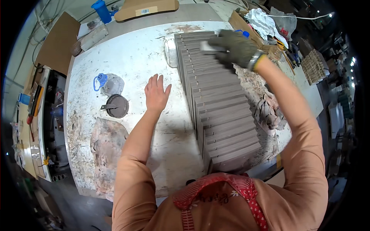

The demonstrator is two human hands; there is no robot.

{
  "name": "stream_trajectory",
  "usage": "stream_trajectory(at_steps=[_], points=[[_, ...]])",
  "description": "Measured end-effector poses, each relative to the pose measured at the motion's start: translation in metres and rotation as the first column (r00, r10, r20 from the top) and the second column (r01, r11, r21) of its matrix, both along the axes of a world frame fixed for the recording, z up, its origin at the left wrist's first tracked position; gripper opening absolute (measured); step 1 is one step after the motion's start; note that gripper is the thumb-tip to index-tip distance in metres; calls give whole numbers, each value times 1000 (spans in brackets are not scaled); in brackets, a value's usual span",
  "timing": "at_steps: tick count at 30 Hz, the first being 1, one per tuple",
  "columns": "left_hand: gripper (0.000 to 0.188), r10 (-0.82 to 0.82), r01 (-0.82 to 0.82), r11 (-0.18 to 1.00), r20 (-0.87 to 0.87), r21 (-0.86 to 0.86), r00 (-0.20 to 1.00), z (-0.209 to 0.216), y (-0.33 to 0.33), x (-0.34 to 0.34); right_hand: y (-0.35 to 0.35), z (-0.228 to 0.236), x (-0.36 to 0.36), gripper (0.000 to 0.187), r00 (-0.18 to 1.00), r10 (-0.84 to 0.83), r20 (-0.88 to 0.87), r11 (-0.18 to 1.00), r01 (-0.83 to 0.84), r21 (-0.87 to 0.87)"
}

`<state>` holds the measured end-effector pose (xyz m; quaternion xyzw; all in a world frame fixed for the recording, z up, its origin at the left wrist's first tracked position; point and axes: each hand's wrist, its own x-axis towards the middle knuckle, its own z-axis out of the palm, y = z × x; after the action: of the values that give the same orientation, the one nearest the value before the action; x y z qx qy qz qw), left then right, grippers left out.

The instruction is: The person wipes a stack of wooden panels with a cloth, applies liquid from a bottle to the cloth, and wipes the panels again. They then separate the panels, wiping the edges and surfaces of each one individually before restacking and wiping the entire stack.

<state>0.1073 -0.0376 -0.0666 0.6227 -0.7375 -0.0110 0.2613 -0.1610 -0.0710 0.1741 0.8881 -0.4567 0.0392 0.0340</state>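
A long row of grey, thin-edged panels (227,115) runs from the far middle of the table toward my body, with small light tabs along its left side. My right hand (237,49), in a dark work glove, is at the far end of this row. Its fingers grip a small white block (210,47) just over or on the panels' edges; motion blurs it, so contact is unclear. My bare left hand (157,92) lies on the white tabletop left of the row, fingers stretched out, holding nothing. A round tub of dark grey paste (122,107) with a flat scraper (109,106) stands left of it.
Behind the tub lies a clear plastic bottle piece (113,84) with a blue handle. Stained cloths lie at the left (108,150) and right of the panels (269,111). A clear wrapped block (170,52) touches the row's far left. Cardboard (154,8) rests at the back.
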Motion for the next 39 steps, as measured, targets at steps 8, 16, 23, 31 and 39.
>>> stream_trajectory(at_steps=[8, 16, 23, 31, 39], points=[[54, -16, 16, 1000, 15, 1, 1000, 4, -2, -9, -13, -5, 39, 34, 973, 153, 171, 970, -115, -212], [54, 4, -3, 1000, 49, -6, 999, 11, 1, -11, -36, -1, -53, 28, 981, -73, -180, 988, 46, -150], [55, 15, -16, 1000, 23, 24, 1000, -5, -3, -3, -51, -18, 38, 28, 997, 83, -4, 989, -83, -124], [55, 6, -8, 1000, 78, 25, 997, 5, -2, -12, -62, -9, 24, 23, 991, 111, 72, 971, -93, -222], [52, 19, -17, 998, 42, -58, 999, 4, 1, -5, -69, -3, -39, 21, 989, -66, -134, 993, 53, -103]])
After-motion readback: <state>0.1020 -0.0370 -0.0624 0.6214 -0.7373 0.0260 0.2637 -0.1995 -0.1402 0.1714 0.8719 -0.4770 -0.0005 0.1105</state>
